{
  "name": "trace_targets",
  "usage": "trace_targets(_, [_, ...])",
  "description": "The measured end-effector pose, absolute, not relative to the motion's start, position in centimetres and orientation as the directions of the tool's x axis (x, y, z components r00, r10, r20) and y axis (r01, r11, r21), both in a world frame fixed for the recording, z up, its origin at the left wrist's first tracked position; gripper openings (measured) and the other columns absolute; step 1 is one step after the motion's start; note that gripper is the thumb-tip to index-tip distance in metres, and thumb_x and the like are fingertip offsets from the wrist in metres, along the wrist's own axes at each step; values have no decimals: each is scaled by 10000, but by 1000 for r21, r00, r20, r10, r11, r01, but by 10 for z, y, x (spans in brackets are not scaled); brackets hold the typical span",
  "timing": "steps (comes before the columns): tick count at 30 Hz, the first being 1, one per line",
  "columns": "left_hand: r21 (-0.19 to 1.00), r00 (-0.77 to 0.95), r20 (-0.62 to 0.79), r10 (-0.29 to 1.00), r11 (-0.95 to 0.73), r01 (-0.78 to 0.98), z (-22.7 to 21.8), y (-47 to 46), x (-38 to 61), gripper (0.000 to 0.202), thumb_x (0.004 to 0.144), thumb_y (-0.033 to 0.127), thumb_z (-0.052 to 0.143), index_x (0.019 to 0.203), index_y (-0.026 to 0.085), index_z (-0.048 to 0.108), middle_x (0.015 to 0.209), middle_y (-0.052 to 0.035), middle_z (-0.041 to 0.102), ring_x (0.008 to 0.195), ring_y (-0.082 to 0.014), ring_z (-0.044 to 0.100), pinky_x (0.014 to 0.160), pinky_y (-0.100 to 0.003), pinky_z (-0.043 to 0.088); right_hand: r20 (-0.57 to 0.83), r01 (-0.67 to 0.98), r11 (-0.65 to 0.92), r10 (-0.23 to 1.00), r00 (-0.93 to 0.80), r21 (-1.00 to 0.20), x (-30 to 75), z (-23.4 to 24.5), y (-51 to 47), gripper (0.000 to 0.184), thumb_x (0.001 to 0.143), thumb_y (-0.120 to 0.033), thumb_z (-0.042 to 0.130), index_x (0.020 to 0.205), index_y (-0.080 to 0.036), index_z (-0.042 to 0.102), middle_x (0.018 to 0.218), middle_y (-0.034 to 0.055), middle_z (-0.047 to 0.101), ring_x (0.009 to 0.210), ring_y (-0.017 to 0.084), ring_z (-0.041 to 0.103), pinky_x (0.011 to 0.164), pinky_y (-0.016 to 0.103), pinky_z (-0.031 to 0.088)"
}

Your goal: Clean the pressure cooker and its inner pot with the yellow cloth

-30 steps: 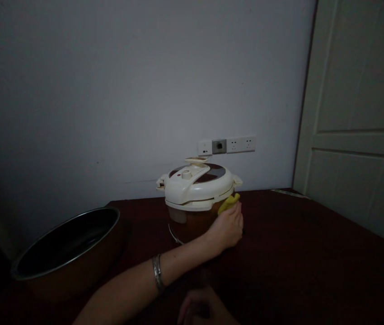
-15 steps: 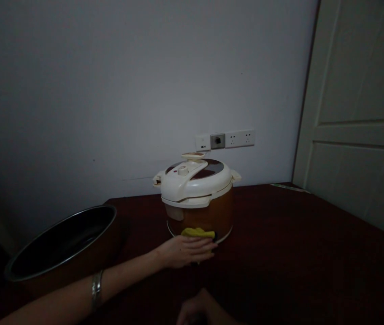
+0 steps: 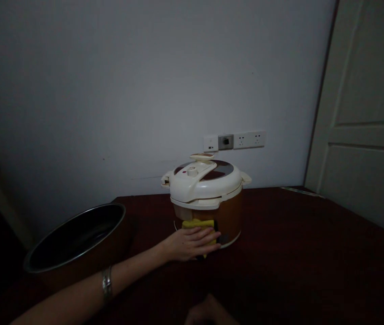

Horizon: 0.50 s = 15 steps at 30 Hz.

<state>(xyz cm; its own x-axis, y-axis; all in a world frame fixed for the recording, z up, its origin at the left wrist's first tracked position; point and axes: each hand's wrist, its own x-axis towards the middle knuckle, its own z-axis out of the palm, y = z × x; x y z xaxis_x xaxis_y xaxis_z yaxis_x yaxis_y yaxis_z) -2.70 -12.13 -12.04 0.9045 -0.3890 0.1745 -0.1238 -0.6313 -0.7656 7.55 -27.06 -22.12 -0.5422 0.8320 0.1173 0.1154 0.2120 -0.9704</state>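
A white-and-brown electric pressure cooker [image 3: 229,212] stands upright on the table, its lid on. My left hand [image 3: 192,243] reaches in from the lower left and presses a yellow cloth [image 3: 199,223] with a dark edge against the lower front of the cooker's body. The fingers lie over the cloth, hiding part of it. At the bottom edge, my right hand [image 3: 208,311] is curled and mostly cut off by the frame. Shadow hides whatever its fingers may hold.
To the left a large dark pot with a metal rim [image 3: 77,257] sits on the dark red table [image 3: 297,243]. Behind the cooker, wall sockets [image 3: 249,140] are set in the pale wall. A panelled door [image 3: 364,131] is at the right.
My left hand has slid the yellow cloth slightly up the cooker's front, and more of the cloth shows. The whole view has shifted, so things appear further right.
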Motion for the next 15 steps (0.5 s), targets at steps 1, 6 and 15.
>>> trace_targets(1, [-767, 900, 198, -387, -633, -103, -120, -129, -17, 524, 917, 297, 406, 1428, 200, 349, 1516, -62, 308, 1376, -181, 299, 1099, -284, 229, 114, 117, 210, 830, -546, -971, 76, -221, -271, 286, 897, -362, 558, 1075, -140, 591, 1031, 55, 628, 861, 164, 623, 745, 350, 533])
trace_targets(6, [-759, 896, 304, -323, -651, 23, -112, -163, 35, 550, 889, 345, 429, 1365, 69, 416, 1488, -182, 327, 1378, -271, 294, 1141, -359, 126, 98, 126, 194, 838, -537, -973, 75, -226, -267, 323, 845, -444, 599, 949, -143, 656, 898, 29, 645, 784, 146, 618, 738, 308, 516])
trace_targets(15, [-711, 866, 484, -122, -631, 308, -82, -185, 104, 597, 879, 345, 426, 1314, -62, 427, 1447, -284, 335, 1358, -324, 317, 1137, -409, 127, 29, 102, 95, 857, -514, -990, 72, -229, -259, 383, 753, -536, 626, 657, -168, 668, 533, -48, 538, 536, 73, 530, 594, 191, 465])
